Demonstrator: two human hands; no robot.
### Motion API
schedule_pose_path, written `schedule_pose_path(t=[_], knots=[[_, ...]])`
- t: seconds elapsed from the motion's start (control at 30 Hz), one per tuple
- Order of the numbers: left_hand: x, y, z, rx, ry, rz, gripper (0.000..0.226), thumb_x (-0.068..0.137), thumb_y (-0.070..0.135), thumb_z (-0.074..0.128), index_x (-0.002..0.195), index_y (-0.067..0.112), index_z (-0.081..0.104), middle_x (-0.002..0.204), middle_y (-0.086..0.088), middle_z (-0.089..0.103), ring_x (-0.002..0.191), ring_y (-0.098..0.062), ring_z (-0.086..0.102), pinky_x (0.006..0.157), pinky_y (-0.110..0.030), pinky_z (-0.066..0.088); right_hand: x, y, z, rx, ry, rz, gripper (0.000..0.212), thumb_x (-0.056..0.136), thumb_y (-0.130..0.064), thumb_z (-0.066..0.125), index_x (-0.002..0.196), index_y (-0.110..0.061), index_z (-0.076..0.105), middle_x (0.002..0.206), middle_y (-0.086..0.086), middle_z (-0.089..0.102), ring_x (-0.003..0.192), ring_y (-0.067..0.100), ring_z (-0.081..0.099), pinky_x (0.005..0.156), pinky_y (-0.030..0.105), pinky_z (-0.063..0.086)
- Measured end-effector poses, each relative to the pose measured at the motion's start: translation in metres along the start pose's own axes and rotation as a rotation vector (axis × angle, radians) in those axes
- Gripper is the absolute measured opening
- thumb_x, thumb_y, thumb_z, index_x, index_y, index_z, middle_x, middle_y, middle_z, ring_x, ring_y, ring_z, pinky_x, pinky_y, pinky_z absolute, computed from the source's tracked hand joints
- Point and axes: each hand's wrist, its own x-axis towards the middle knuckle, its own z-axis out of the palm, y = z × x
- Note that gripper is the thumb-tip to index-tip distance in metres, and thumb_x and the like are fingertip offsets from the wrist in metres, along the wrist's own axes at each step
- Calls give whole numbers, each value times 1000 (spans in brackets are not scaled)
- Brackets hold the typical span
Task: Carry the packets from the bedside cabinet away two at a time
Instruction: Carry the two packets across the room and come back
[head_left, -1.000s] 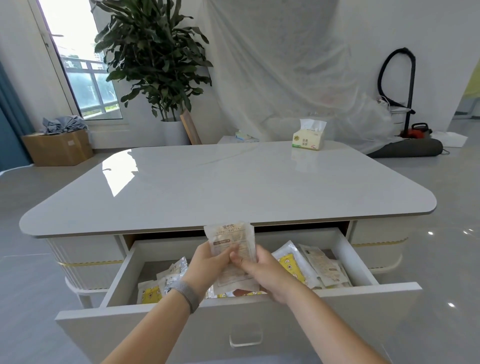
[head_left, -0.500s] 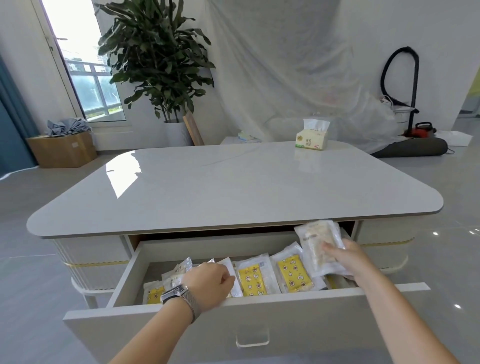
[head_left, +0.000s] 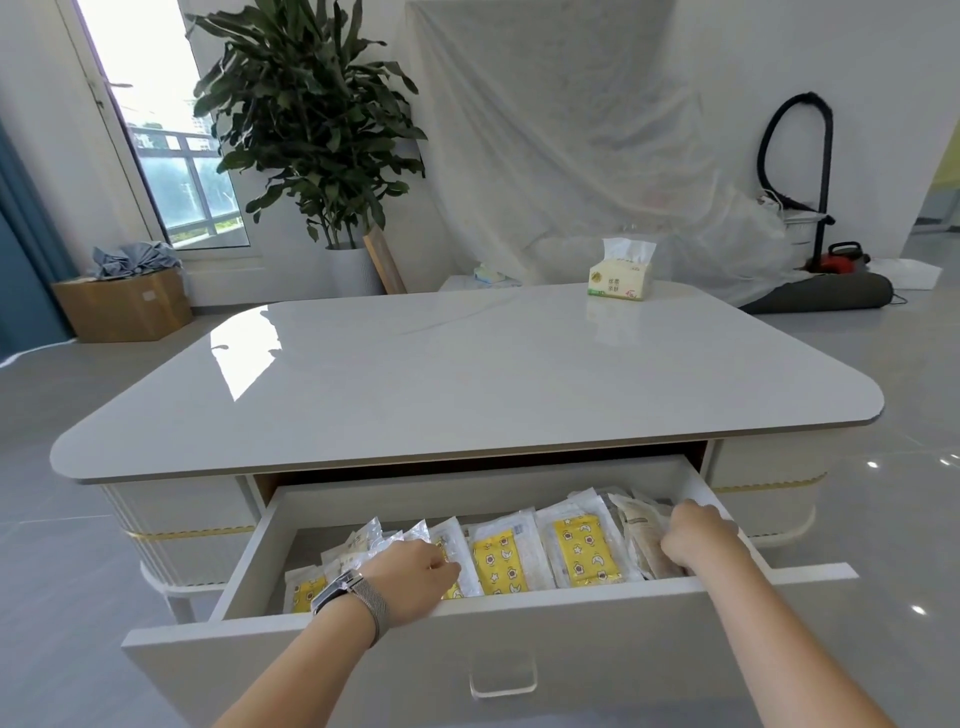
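The white cabinet's drawer (head_left: 467, 493) stands pulled out towards me, with several packets upright in a row inside. Two clear packets with yellow star prints (head_left: 498, 564) (head_left: 582, 551) sit in the middle. My left hand (head_left: 410, 577), with a watch on the wrist, curls over clear packets (head_left: 363, 540) at the left, fingertips on one packet's edge. My right hand (head_left: 696, 540) is down at the drawer's right end, fingers closed on a beige packet (head_left: 641, 530) that stands among others there.
The glossy white top (head_left: 467, 374) overhangs the drawer and carries a tissue box (head_left: 621, 278) at the far right. Behind are a potted plant (head_left: 311, 130), a cardboard box (head_left: 124, 304), plastic sheeting and a vacuum cleaner (head_left: 841, 257) on the grey tiled floor.
Both hands held one beige packet above the drawer. The right hand carried it to the right and lowered it into the drawer's right end; the left hand dropped onto the left packets.
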Motion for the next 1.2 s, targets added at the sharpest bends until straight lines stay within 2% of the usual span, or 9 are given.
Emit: schedule_pose_path(t=[0.13, 0.23, 0.4, 0.53, 0.67, 0.77, 0.87, 1.07, 1.2], knots=[[-3, -1, -2, 40, 42, 55, 45, 96, 45, 37, 94, 13, 69, 97, -1, 72, 87, -19, 66, 78, -31, 52, -30, -15, -17, 130, 254, -498, 31, 98, -27, 52, 128, -23, 55, 130, -6, 50, 118, 15, 50, 91, 26, 44], [-8, 0, -7, 70, 69, 129, 56, 95, 59, 32, 81, 15, 65, 86, 4, 71, 78, -13, 63, 79, -33, 52, -71, -36, -28, 245, 13, -728, 23, 85, -50, 64, 105, -38, 64, 106, -23, 62, 103, -1, 53, 86, 21, 43], [-28, 5, -25, 162, -63, 235, 67, 67, 85, 47, 70, 19, 63, 67, 6, 59, 61, -4, 48, 66, -25, 45, -101, -39, -15, 139, -214, -758, 45, 54, -63, 80, 88, -37, 67, 87, -20, 62, 80, 0, 55, 72, 20, 48], [-41, 14, -39, 333, 11, 277, 52, 61, 79, 67, 84, 33, 66, 87, 18, 66, 75, 1, 54, 72, -23, 47, -96, -37, -10, 68, -1, -870, 74, 50, -70, 79, 116, -45, 55, 111, -29, 48, 106, -3, 42, 87, 18, 38], [-37, 16, -43, 375, 234, 316, 74, 58, 83, 64, 117, 39, 53, 116, 23, 47, 112, -3, 47, 82, -24, 39, -85, -37, -1, 14, 286, -935, 111, 44, -82, 69, 142, -47, 32, 138, -19, 31, 131, 9, 25, 112, 33, 24], [-25, 9, -38, 362, 364, 278, 108, 52, 89, 57, 142, 34, 33, 154, 13, 17, 147, -13, 7, 119, -36, 15, -78, -44, 4, 27, 366, -877, 127, 47, -80, 71, 150, -46, 5, 156, -9, 11, 146, 17, 5, 121, 41, 9], [-9, 4, -38, 347, 359, 137, 137, 49, 91, 56, 154, 29, -4, 160, 7, -18, 146, -19, -26, 118, -50, -12, -70, -58, 1, 1, 383, -794, 138, 52, -80, 70, 151, -35, -16, 161, -6, -7, 149, 19, -12, 121, 44, -4], [25, -10, -44, 415, 338, 56, 135, 57, 84, 62, 154, 25, -11, 163, 6, -9, 150, -20, -11, 118, -52, -10, -41, -84, -12, -187, 362, -714, 138, 61, -84, 59, 149, -21, -26, 161, 1, -20, 147, 27, -22, 119, 51, -8], [40, -9, -41, 369, 452, 106, 108, 69, 63, 74, 152, 23, 19, 159, 5, 22, 148, -20, 16, 123, -40, 5, -25, -104, -13, -211, 321, -678, 118, 70, -76, 61, 155, -17, 4, 163, -1, 7, 151, 21, -4, 118, 54, -7]])
